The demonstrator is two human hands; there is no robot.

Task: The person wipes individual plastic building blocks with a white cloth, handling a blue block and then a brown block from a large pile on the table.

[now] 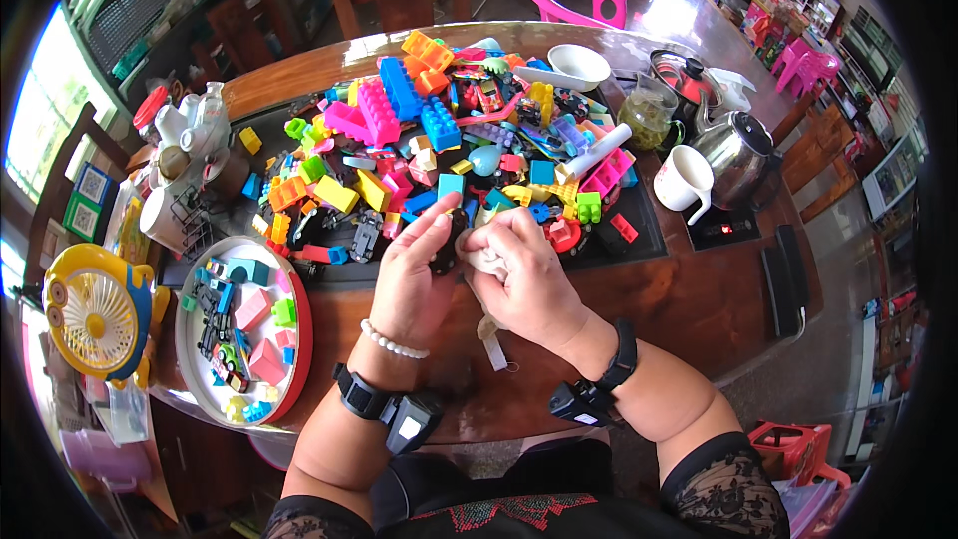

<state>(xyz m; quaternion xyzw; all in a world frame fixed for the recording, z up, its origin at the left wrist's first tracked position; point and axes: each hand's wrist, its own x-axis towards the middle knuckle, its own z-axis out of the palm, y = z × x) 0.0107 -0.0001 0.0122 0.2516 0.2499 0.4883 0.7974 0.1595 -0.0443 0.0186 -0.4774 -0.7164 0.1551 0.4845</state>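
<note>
My left hand point(416, 263) grips a small dark toy point(447, 243), probably a toy car, held up on its side with its far face hidden. In my right hand point(524, 269) is a bunched pale cloth point(488, 260), pressed close against the toy. A tag-like end of the cloth dangles below the fingers. Just beyond both hands spreads a heap of building blocks and toy cars, with a blue block point(440, 123) and a pink block point(379, 112) among the larger pieces. At left, a round red-rimmed tray point(299, 348) holds several toy cars and blocks.
A yellow fan point(96, 326) stands beyond the tray at left. Cups and a glass bottle point(212, 116) crowd the back left. At right are a white mug point(683, 178), a steel kettle point(737, 153) and a glass teapot point(650, 116). A white bowl point(580, 64) sits behind the heap.
</note>
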